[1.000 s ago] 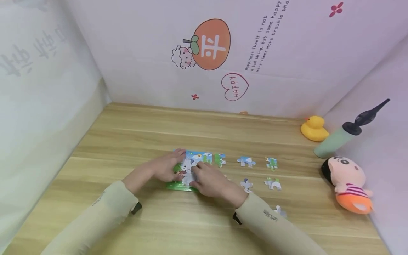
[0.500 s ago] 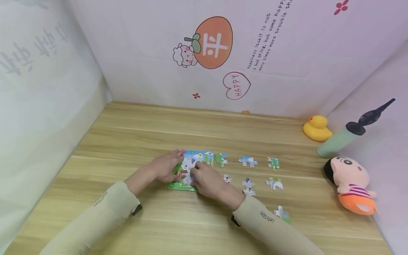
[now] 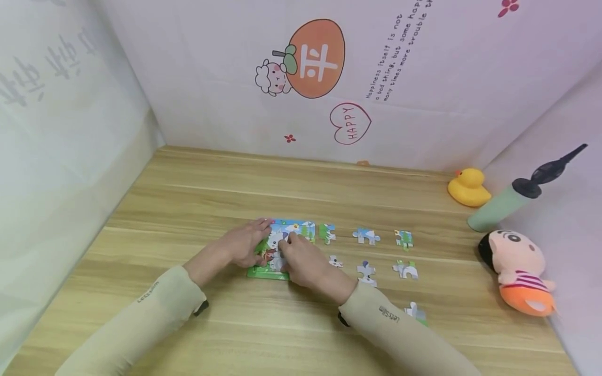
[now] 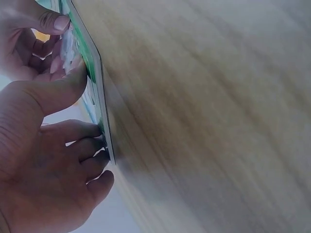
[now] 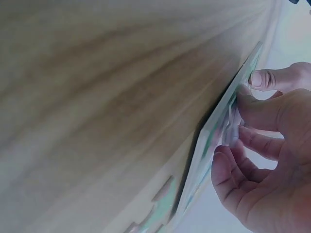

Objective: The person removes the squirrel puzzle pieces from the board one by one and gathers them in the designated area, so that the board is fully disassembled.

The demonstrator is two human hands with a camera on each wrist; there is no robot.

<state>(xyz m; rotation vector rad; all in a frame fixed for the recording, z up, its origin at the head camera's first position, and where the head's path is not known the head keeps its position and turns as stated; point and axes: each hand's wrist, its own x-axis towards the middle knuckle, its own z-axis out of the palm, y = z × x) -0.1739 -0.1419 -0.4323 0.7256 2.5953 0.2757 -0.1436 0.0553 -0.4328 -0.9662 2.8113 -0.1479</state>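
Observation:
A jigsaw puzzle tray (image 3: 265, 273) with a green lower border and a picture of a grey-white animal lies flat on the wooden table. My left hand (image 3: 245, 243) rests across its left side; in the left wrist view the thumb presses on the face and the fingers touch the tray's edge. Over the tray's right half, my right hand (image 3: 304, 259) pinches a puzzle piece (image 5: 232, 133) between thumb and fingers, close over the picture. Its fingers hide part of the picture, and both thumbs are near each other.
Several loose puzzle pieces lie to the right, including a blue one (image 3: 366, 235) and a grey one (image 3: 366, 273). Another piece (image 3: 416, 312) is partly behind the right sleeve. A rubber duck (image 3: 469, 187), a green hand pump (image 3: 499, 208) and a doll (image 3: 519, 274) stand at the right wall.
My right fingers have drawn in slightly over the tray, and the right forearm has shifted a little left, showing more of the loose pieces. The left hand stays on the tray.

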